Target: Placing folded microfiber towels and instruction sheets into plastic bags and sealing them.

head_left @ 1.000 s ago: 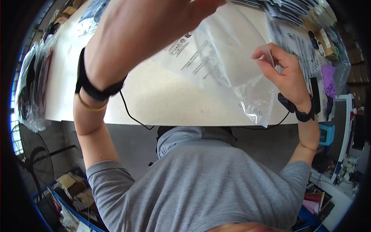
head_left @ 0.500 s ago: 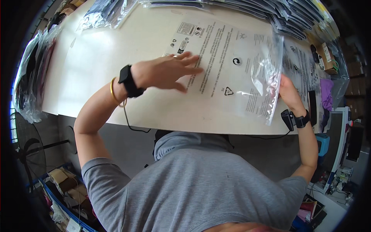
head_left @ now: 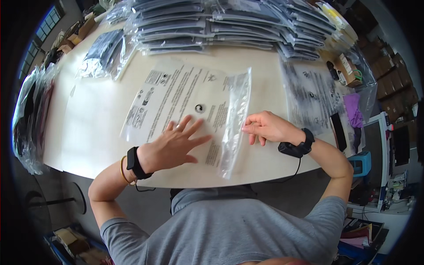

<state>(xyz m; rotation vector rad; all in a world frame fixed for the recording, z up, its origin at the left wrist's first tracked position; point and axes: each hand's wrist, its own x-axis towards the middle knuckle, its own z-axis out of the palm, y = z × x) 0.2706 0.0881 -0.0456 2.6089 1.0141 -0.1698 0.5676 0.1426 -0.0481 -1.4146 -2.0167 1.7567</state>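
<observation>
A clear plastic bag (head_left: 179,95) with dark print lies on the pale table, its thicker zip edge (head_left: 244,95) toward my right. Spread out on the bag's near part, my left hand (head_left: 179,143) has its fingers apart. At the zip edge, the thumb and forefinger of my right hand (head_left: 269,128) come together and pinch the bag's rim. The other fingers of that hand curl below.
Stacks of bagged dark items (head_left: 172,26) line the table's far side. More printed plastic bags (head_left: 309,95) lie at the right, near a small cardboard box (head_left: 348,70), a purple cloth (head_left: 352,110) and a black flat object (head_left: 338,132). Bagged garments (head_left: 33,115) stand at the left.
The bag has moved left and now lies flatter. My right hand has come left with its zip edge, and my left hand has shifted left and nearer to me, still spread.
</observation>
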